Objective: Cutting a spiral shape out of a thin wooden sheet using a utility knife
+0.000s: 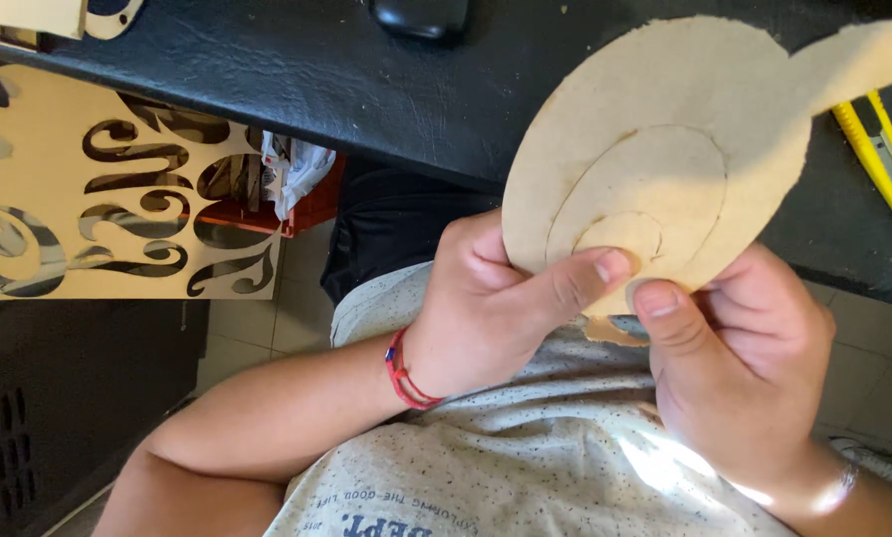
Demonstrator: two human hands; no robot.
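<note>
The cardboard spiral (665, 149) sits in both your hands, held up in front of your chest, just off the near edge of the black bench (297, 70). Your left hand (495, 308) is closed on its lower rim, thumb pressed flat beside the innermost coil; your right hand (739, 368) pinches the rim just beside it, thumb up on the face. The piece is an oval with its long axis running from your thumbs up and away toward the bench's right end, where its tail strip curls off to the right. The cut lines leave only narrow bridges between coils, so a hard thumb press or a twist could likely tear a coil or crease the board. A yellow utility knife (879, 149) lies on the bench right behind the tail; a swing of the strip might knock it.
</note>
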